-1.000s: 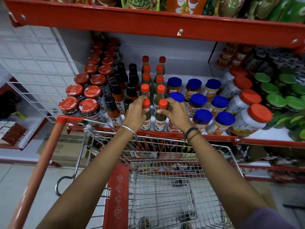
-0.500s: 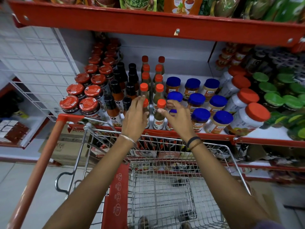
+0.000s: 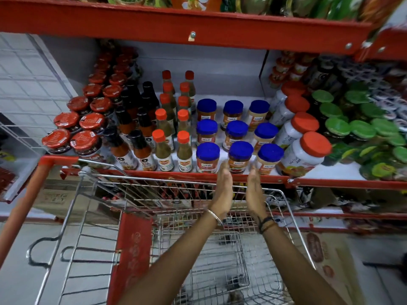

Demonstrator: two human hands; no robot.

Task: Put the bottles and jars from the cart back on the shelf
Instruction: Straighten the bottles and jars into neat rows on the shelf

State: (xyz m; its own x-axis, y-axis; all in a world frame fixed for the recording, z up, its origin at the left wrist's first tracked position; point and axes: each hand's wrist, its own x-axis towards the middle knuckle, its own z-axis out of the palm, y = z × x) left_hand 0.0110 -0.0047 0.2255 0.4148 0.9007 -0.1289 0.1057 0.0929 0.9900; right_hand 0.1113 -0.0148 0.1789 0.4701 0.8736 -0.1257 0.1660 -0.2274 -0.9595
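Red steel edges the shelf (image 3: 154,173), which carries nine blue-lidded jars (image 3: 207,158) in three rows of three, four white jam jars (image 3: 305,155) with red lids lying tilted at their right, and orange-capped sauce bottles (image 3: 163,150) in two files at their left. The wire cart (image 3: 220,271) below looks nearly empty. Left hand (image 3: 222,190) and right hand (image 3: 255,192), flat and open, flank the front middle blue-lidded jar (image 3: 240,157), fingertips beside it, gripping nothing.
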